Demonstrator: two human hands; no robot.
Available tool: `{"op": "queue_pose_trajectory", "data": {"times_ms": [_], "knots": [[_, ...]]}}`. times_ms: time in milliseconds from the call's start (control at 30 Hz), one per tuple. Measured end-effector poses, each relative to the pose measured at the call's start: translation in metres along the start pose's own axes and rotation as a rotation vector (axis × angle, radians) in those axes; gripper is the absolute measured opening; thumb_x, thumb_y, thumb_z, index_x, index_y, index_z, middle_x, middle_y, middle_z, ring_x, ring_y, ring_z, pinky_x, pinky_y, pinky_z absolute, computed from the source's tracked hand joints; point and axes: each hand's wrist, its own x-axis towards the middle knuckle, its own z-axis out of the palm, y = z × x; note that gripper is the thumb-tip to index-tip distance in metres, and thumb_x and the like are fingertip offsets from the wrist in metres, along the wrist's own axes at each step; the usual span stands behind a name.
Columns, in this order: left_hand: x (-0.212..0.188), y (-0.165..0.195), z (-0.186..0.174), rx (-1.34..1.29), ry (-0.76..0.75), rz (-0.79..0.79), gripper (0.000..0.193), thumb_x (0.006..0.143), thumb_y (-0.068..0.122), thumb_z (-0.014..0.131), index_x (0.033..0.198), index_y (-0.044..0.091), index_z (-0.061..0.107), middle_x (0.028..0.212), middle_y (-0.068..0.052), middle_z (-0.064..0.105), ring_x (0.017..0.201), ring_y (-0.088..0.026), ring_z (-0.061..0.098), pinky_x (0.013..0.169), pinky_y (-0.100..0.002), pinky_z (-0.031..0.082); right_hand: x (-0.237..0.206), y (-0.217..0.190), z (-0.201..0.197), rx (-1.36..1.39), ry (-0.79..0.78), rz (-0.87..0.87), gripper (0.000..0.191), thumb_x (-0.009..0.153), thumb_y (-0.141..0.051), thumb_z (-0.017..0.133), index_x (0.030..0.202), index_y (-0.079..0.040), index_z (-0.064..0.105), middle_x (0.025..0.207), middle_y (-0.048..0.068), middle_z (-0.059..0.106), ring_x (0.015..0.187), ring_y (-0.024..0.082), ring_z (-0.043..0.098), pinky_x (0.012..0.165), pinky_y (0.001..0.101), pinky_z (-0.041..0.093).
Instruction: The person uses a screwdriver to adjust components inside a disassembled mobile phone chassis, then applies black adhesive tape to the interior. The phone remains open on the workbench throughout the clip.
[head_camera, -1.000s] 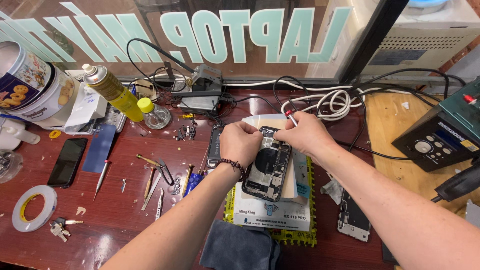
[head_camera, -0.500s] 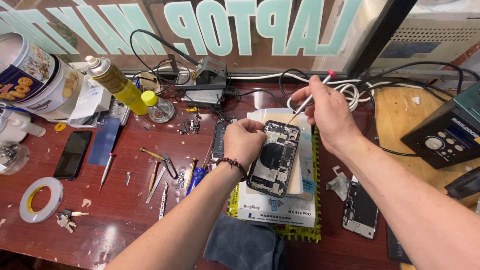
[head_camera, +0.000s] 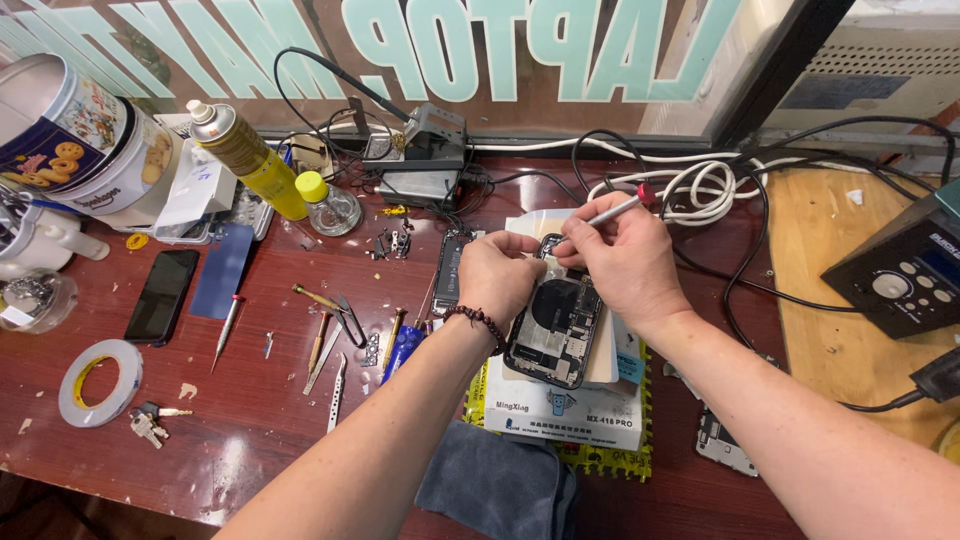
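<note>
From the head camera, the left hand (head_camera: 497, 272) is closed over the top edge of an opened phone (head_camera: 555, 330), its fingers pinching the frame to keep it from sliding, while the right hand (head_camera: 622, 262) grips a slim screwdriver (head_camera: 612, 212) like a pen, tip down at the phone's upper corner just beside the left fingertips. The phone lies back-up on a white pad (head_camera: 565, 408), directly under both sets of fingers. To do this well, I judge the tool should stand upright on the screw with light downward pressure, the left fingers kept close to the tip for steadiness — a tilted bit could slip across the exposed board. Counted: one opened phone in hand, one dark phone (head_camera: 160, 296) well to the left of the left fingers, one tape roll (head_camera: 98, 380) further out that way, one yellow spray can (head_camera: 247, 160) up and left, and several loose hand tools (head_camera: 330, 330) — at least five — lying near the left forearm.
</note>
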Motion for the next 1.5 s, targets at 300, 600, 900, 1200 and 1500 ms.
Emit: {"op": "queue_pose_trajectory", "data": {"times_ms": [300, 600, 900, 1200, 1500], "knots": [[-0.0047, 0.0071, -0.0033, 0.012, -0.009, -0.027, 0.029, 0.074, 0.004, 0.078, 0.103, 0.002, 0.076, 0.09, -0.008, 0.077, 0.078, -0.015, 0.074, 0.069, -0.029, 0.06, 0.0013, -0.0031, -0.0001, -0.011, -0.023, 0.004, 0.009, 0.098, -0.007, 0.064, 0.099, 0.002, 0.062, 0.088, 0.009, 0.072, 0.08, 0.015, 0.077, 0.069, 0.0283, 0.067], [-0.0034, 0.007, -0.004, 0.018, -0.013, -0.031, 0.029, 0.073, 0.005, 0.079, 0.102, 0.002, 0.076, 0.091, -0.008, 0.077, 0.078, -0.015, 0.074, 0.069, -0.028, 0.059, 0.0031, -0.0009, 0.0008, -0.017, -0.032, 0.014, 0.009, 0.097, -0.006, 0.063, 0.099, 0.002, 0.061, 0.089, 0.009, 0.071, 0.08, 0.016, 0.076, 0.069, 0.0288, 0.067], [-0.0001, 0.0043, -0.0042, 0.039, -0.001, -0.016, 0.029, 0.072, 0.005, 0.08, 0.1, 0.002, 0.076, 0.089, -0.007, 0.077, 0.079, -0.015, 0.074, 0.07, -0.028, 0.059, 0.0031, 0.0007, 0.0018, -0.027, -0.028, -0.006, 0.01, 0.097, -0.007, 0.063, 0.099, 0.003, 0.06, 0.088, 0.009, 0.071, 0.08, 0.016, 0.077, 0.068, 0.0296, 0.067], [-0.0005, 0.0056, -0.0043, 0.028, 0.0, -0.013, 0.028, 0.072, 0.005, 0.08, 0.1, 0.003, 0.076, 0.09, -0.008, 0.078, 0.08, -0.015, 0.075, 0.072, -0.028, 0.06, 0.0032, 0.0005, 0.002, -0.029, -0.024, -0.016, 0.009, 0.098, -0.006, 0.062, 0.098, 0.003, 0.06, 0.089, 0.009, 0.071, 0.079, 0.017, 0.077, 0.068, 0.0295, 0.067], [-0.0026, 0.0081, -0.0055, 0.022, -0.014, -0.029, 0.026, 0.074, 0.004, 0.078, 0.1, 0.002, 0.076, 0.09, -0.008, 0.077, 0.078, -0.015, 0.074, 0.069, -0.029, 0.06, 0.002, -0.0013, 0.0015, -0.015, -0.024, 0.001, 0.009, 0.097, -0.006, 0.063, 0.098, 0.003, 0.061, 0.089, 0.009, 0.071, 0.08, 0.017, 0.077, 0.069, 0.0293, 0.067]]}}
